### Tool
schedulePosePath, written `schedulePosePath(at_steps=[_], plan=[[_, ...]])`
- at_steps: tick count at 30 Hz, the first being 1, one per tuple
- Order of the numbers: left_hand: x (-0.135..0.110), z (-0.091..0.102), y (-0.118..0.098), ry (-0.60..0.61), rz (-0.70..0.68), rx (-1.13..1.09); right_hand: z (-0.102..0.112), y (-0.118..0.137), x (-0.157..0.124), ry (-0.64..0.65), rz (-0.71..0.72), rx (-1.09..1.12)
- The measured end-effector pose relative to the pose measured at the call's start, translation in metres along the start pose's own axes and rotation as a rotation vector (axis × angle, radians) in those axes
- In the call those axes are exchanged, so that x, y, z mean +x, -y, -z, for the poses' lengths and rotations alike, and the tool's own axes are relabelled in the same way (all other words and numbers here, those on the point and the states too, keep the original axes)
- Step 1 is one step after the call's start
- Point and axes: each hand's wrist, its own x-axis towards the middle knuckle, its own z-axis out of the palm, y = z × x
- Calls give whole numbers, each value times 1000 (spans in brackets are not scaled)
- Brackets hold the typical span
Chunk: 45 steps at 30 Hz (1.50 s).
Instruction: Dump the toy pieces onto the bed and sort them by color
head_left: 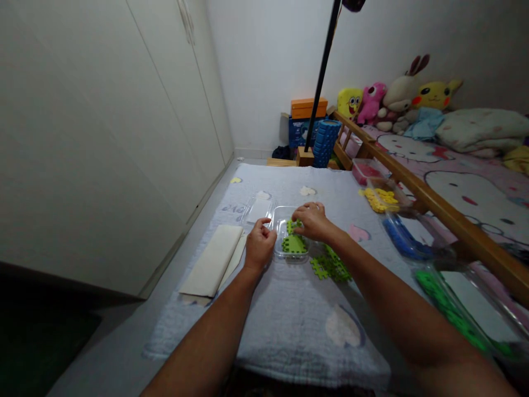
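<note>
A clear plastic container [291, 259] stands on the cloth-covered table with light green interlocking pieces [294, 244] inside. At its left wall, my left hand [260, 246] has its fingers closed around the rim. My right hand [313, 220] reaches over the container's right side, its fingers bent down and closed on a green interlocking piece [291, 226]; the fingertips are partly hidden. More green pieces [320, 267] lie on the cloth just right of the container, partly under my right forearm. A clear lid [258, 209] lies behind my left hand.
Folded cream card [212, 259] lies on the left. Along the right edge stand containers of red [366, 172], yellow [380, 198], blue [403, 237] and green [448, 309] pieces, beside a wooden bed rail [433, 198]. A black pole [324, 71] rises beyond the table; a white cabinet [103, 138] is left.
</note>
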Motion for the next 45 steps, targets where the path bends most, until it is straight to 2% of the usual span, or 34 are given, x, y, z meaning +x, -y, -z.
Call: schedulePosePath(at_steps=[5, 10, 14, 17, 19, 21, 23, 25, 27, 29, 32, 38, 45], plan=[[0, -1, 3, 3, 0, -10, 3, -18, -14, -97, -28, 65], [0, 0, -1, -2, 3, -19, 5, -65, -43, -265, -118, 124], [0, 0, -1, 1, -8, -12, -4, -95, -68, -198, -236, 103], [0, 0, 2, 3, -15, -6, -13, -103, -80, -106, -306, 79], [1, -1, 3, 4, -14, -5, -17, -99, -81, -92, -329, 74], [1, -1, 3, 8, -8, -13, -15, -87, -77, -145, -316, 92], [1, -1, 1, 11, 2, -21, -9, -69, -68, -232, -232, 136], [0, -1, -1, 13, 11, -22, -1, -44, -54, -251, -60, 192], [0, -1, -1, 13, 9, -23, 6, -18, -37, -168, 37, 181], [0, 0, -1, 16, -1, -22, 8, 5, -19, -31, 82, 126], [1, 0, 2, 20, -12, -18, 4, 26, 1, 112, 87, 36], [0, 1, 1, 27, -15, -17, 1, 27, 9, 241, 99, -83], [0, 1, -2, 24, 6, -33, 3, 16, 7, 173, 53, -36]])
